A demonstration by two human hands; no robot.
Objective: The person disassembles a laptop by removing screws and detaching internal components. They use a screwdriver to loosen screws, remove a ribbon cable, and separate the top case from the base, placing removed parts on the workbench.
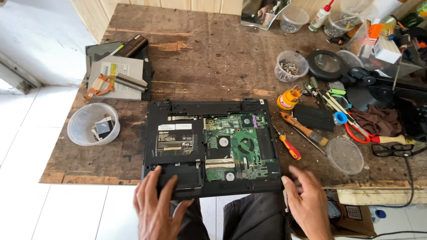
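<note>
An opened black laptop base (pixel 212 149) lies upside down at the near edge of the wooden table (pixel 200 58), its green circuit board (pixel 238 144) bare. My left hand (pixel 155 205) rests flat on the laptop's near left corner, fingers spread. My right hand (pixel 306 201) hovers at the near right corner with fingers apart, touching or just beside the casing. Neither hand holds anything. A red and yellow screwdriver (pixel 287 145) lies just right of the laptop.
A clear plastic tub (pixel 92 124) with small parts overhangs the left edge. An optical drive and heat sink (pixel 116 79) lie at back left. Right side is crowded: a paint brush (pixel 304 129), a lid (pixel 345 155), scissors (pixel 356 130), a screw cup (pixel 291 66), a magnifier lamp (pixel 328 63).
</note>
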